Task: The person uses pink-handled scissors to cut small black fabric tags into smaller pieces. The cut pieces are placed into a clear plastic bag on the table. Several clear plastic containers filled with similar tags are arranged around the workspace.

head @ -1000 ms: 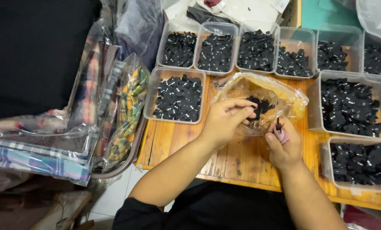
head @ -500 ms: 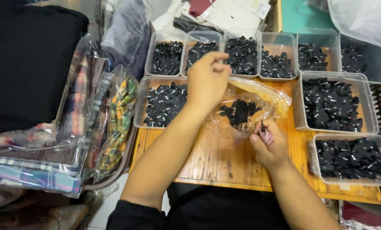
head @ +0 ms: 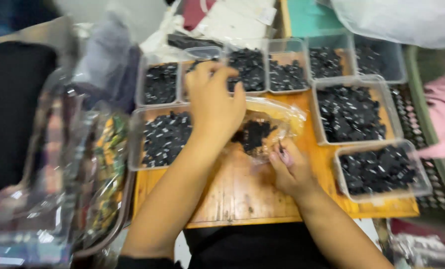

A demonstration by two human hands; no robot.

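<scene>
Wooden tabletop: left hand, fingers loosely curled, is reached over rear tray; bag is best kept pinched steady by right hand.

Bare forearms, dark short sleeves

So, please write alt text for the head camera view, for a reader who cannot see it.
The left hand reaches over clear plastic trays of small black parts on an orange wooden table. The right hand pinches a crumpled clear plastic bag holding more black parts.
</scene>
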